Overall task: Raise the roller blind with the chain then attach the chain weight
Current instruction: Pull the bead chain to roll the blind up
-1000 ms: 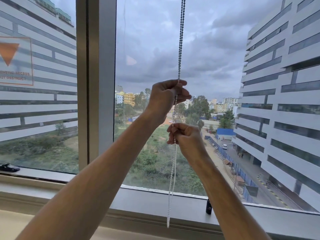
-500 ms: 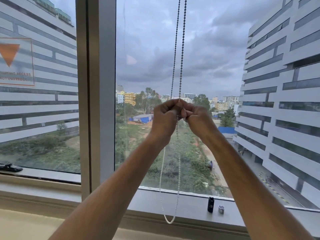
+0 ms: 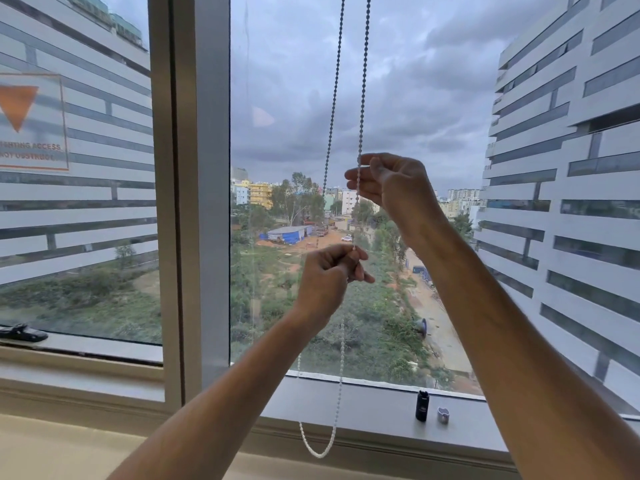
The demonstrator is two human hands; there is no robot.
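At window: both hands, right hand [image 3: 391, 183] above left hand [image 3: 327, 275], pinching chain [image 3: 360, 109]; hauling seemingly underway, weight [image 3: 422, 405] unattached on sill [image 3: 346, 396].

Upper-floor room in an office-type block, seen at a large fixed window [image 3: 346, 133]. Grey metal mullion [image 3: 201, 202] splits two tall panes. Left pane carries a reversed safety sticker [image 3: 31, 123], orange triangle, lettering partly readable as "ACCESS". Outside, banded white-and-glass commercial buildings [image 3: 571, 202] close on the left and right; far below, scrub land, a road, low town blocks. Wide grey sill [image 3: 363, 407] along the pane's foot. Bead chain [image 3: 362, 98] of a roller blind hangs before the glass.
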